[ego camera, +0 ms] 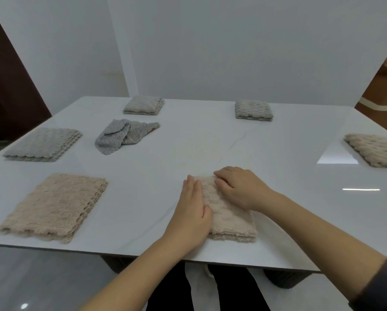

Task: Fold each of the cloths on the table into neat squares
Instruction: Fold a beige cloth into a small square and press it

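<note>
Both hands on the small folded beige cloth [231, 223] at the near edge of the white table [188, 151], right in front of me. My left hand [193, 212] lies flat with its fingers straight and together, along the cloth's left edge, thumb on top of the fabric. My right hand [240, 189] sits on the cloth's far half with bent fingers, tips tucked down into the pile; I can't tell if they pinch a layer or just press. The cloth is a thick stack, layers visible along the near edge. To the near left is a larger folded beige cloth [53, 205], behind it a folded grey cloth [43, 143]. The crumpled grey cloth [125, 135] is the only one not folded, mid-left. At the far edge are a folded grey square [144, 105] and a second folded square [253, 110], well apart. A chunky beige cloth [376, 150] lies at the right edge, partly cut off by the frame.
</note>
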